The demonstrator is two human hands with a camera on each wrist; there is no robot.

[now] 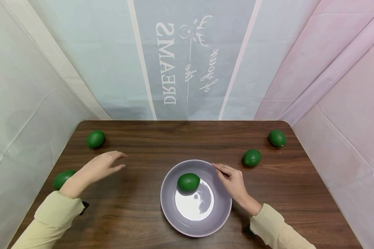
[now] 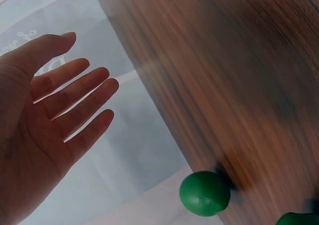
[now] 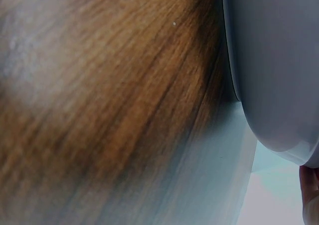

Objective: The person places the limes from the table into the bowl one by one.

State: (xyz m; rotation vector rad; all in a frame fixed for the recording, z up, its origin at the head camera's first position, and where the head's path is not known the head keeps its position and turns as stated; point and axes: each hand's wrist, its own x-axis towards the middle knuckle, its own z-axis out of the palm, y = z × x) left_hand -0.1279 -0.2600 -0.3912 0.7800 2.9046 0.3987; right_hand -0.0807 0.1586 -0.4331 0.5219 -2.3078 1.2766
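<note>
A shallow grey-purple bowl (image 1: 219,207) stands near the front middle of the table, with one green lime (image 1: 188,182) lying inside. At the bowl's upper right rim my right hand (image 1: 236,183) pinches the edge. The right wrist view shows the bowl's outer wall (image 3: 279,65) and some fingers (image 3: 310,195) touching the rim at the lower right. My left hand (image 1: 95,168) hovers over the left of the table, holding nothing, its fingers spread apart in the left wrist view. Close to its wrist lies a partly hidden lime (image 1: 62,180); another lime (image 1: 96,139) sits beyond it.
Two more limes, one nearer (image 1: 252,158) and one farther (image 1: 277,138), rest on the right side of the dark wooden table (image 1: 137,138). Behind the table hangs a pale cloth with printed lettering (image 1: 168,62). Light cloth walls (image 1: 349,138) flank both sides.
</note>
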